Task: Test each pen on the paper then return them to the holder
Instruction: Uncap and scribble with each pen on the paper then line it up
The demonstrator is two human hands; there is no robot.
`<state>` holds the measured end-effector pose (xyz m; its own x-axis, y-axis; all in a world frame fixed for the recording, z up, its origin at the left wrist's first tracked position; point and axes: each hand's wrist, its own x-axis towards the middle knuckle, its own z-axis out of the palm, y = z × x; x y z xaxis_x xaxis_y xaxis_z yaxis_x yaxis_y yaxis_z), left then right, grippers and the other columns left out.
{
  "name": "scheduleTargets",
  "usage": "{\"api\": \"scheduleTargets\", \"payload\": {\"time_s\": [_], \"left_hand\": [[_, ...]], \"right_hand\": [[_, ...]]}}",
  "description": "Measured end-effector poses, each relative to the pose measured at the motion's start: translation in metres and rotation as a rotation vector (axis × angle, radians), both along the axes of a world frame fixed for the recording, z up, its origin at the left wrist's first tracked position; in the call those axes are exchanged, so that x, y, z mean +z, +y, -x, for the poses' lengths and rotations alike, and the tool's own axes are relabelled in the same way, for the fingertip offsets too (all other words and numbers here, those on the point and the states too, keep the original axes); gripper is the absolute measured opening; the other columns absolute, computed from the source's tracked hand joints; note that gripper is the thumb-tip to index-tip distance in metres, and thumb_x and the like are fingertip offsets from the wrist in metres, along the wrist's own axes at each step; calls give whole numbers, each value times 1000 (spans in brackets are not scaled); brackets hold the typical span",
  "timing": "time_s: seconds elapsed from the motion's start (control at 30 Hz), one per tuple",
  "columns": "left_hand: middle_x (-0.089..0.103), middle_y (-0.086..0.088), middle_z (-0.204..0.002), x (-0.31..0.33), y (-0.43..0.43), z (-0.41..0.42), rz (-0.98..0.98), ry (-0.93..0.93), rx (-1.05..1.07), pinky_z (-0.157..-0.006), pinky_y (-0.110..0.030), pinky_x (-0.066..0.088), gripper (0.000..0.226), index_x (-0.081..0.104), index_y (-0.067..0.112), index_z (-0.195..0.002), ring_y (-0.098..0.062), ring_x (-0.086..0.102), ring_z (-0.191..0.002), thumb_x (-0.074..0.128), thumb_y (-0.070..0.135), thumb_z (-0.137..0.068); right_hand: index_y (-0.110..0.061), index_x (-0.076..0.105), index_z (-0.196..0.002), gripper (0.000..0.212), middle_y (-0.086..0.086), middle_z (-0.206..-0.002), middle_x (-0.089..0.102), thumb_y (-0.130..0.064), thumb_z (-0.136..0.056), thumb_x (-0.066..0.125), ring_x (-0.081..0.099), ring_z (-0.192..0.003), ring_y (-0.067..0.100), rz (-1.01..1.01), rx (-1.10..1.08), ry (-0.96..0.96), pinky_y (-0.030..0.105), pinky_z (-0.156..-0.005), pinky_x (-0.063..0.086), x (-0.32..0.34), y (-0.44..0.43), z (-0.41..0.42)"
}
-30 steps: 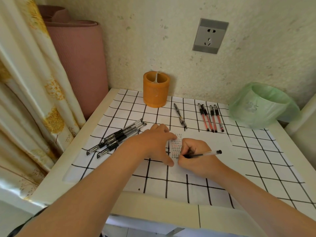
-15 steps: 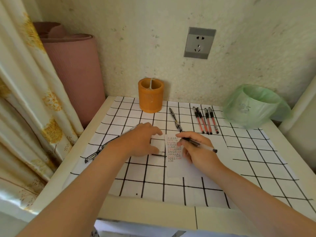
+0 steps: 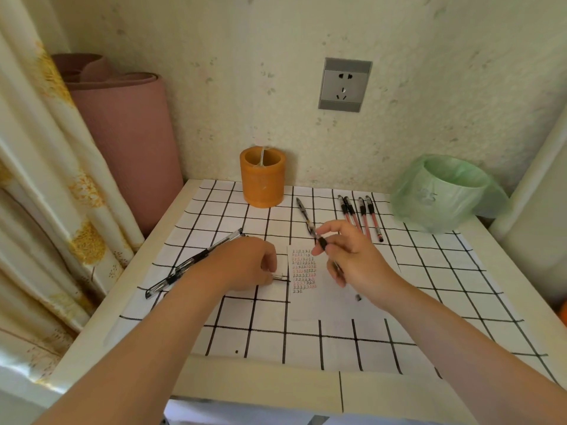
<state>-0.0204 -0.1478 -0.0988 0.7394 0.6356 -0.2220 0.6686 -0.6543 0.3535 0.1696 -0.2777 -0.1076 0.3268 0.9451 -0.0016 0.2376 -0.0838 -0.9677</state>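
Right hand: the right hand (image 3: pixel 356 259) is raised just above the paper, its grip closed on a pen (image 3: pixel 322 243) pinched between thumb and fingers; the dark end of the pen points up and away, the rest of the barrel runs down behind the palm.
Left hand: the left hand (image 3: pixel 245 265) rests on the bench, curled, its grip narrow around a small clear piece (image 3: pixel 280 277) at the left edge of the paper; what that piece is cannot be told.
Paper: a white paper (image 3: pixel 306 305) lies flat on the checked cloth, between the two hands, with rows of small black and red marks on its upper left part.
Holder: an orange round holder (image 3: pixel 262 179) stands upright at the back of the bench by the wall; no pens show inside it.
Black pens: a bunch of black pens (image 3: pixel 196 261) lies slantwise on the cloth, left of the left hand and partly hidden by it.
Single pen: one black pen (image 3: pixel 303 211) lies alone between the holder and the red ones.
Red pens: four red pens (image 3: pixel 360 214) lie side by side near the back right.
Bench: a pale bench (image 3: pixel 264 384) carries a white cloth (image 3: pixel 435 277) with a black grid.
Bin: a bin with a green bag (image 3: pixel 445 191) stands at the back right corner.
Small dark bit: a tiny dark speck (image 3: pixel 357 298) lies on the paper under the right wrist.
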Motion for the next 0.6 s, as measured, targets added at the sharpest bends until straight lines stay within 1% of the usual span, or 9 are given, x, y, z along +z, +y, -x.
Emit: {"api": "scheduleTargets", "payload": {"time_s": [0.07,0.1,0.17,0.2,0.3,0.4,0.5,0.57,0.6], "left_hand": [[63,15,-96,1,2,1,5,-56,24,-69,-19,46,12,64,34,-95,-2,57,-85,71,30,-87],[64,14,-95,2,3,2,8,-82,28,-69,-19,46,12,64,34,-94,-3,57,-85,72,29,-86],[64,14,-94,4,3,2,9,-121,31,-68,-20,45,13,64,34,-92,-3,57,-82,74,31,-85],[64,15,-93,5,3,2,8,-138,35,-67,-21,44,13,64,34,-91,-2,57,-80,75,31,-85],[64,15,-92,5,2,1,2,-159,29,-64,-20,40,14,64,35,-91,0,56,-77,75,32,-85],[64,17,-91,5,0,-1,1,-164,21,-63,-18,39,14,64,35,-92,1,56,-77,75,31,-85],[64,20,-89,7,-3,-2,0,-168,13,-64,-18,40,13,63,36,-91,3,56,-77,75,33,-85],[64,21,-87,7,-7,-4,10,-190,-5,-63,-17,38,12,64,36,-90,7,55,-74,75,35,-85],[65,21,-86,7,-11,-5,27,-215,-15,-62,-15,37,12,64,36,-90,10,55,-72,75,36,-84]], "right_hand": [[-36,57,-109,28,-10,-91,71,-14,-92,65,49,-56,5,55,19,-308,25,-59,43,-2,0,-2],[-39,60,-107,28,-19,-88,70,-20,-89,70,51,-57,1,86,24,-442,20,-61,42,-3,-1,-2],[-39,70,-101,20,-30,-81,65,-26,-86,72,54,-64,-11,130,38,-645,8,-57,34,-2,-4,1],[-38,72,-99,18,-30,-81,64,-26,-87,71,53,-67,-16,135,42,-702,7,-55,32,-1,-5,4],[-37,73,-97,18,-25,-83,65,-23,-87,69,51,-69,-22,111,28,-723,6,-53,32,1,-5,7],[-38,73,-98,18,-23,-94,69,-23,-87,69,51,-74,-23,112,36,-738,5,-58,30,1,-4,7],[-37,73,-99,17,-22,-95,69,-25,-87,69,51,-76,-22,107,64,-750,5,-60,29,-1,-3,7],[-36,72,-100,18,-23,-93,67,-23,-88,69,52,-75,-18,88,88,-742,8,-63,33,-2,-2,9],[-37,71,-101,19,-22,-94,67,-23,-89,68,54,-77,-14,81,95,-738,12,-67,38,-1,-2,11]]}}
